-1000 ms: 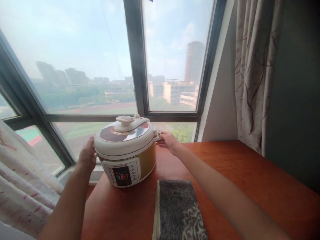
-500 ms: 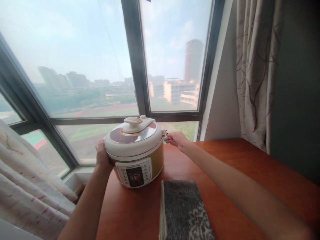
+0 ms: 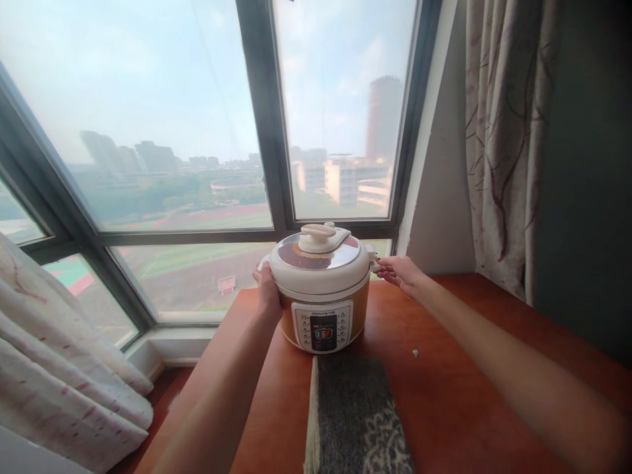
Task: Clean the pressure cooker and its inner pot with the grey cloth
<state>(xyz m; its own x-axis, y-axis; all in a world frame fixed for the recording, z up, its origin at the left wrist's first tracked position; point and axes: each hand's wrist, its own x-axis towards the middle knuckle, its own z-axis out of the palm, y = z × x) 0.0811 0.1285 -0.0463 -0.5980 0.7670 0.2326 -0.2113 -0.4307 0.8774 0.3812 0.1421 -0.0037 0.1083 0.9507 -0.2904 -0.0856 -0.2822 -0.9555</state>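
The left hand (image 3: 269,289) curls round the left side of the cooker (image 3: 320,284), some fingers hidden behind. The cooker's lid (image 3: 318,276) is on, concealing any contents. The right hand (image 3: 399,271) pinches the cooker's right handle (image 3: 372,255). Left of the cooker hangs a pale curtain (image 3: 59,368); behind the cooker, a window (image 3: 182,99); below, a reddish table (image 3: 434,421); in front, a grey cloth (image 3: 345,408); far right, a second curtain (image 3: 503,145).
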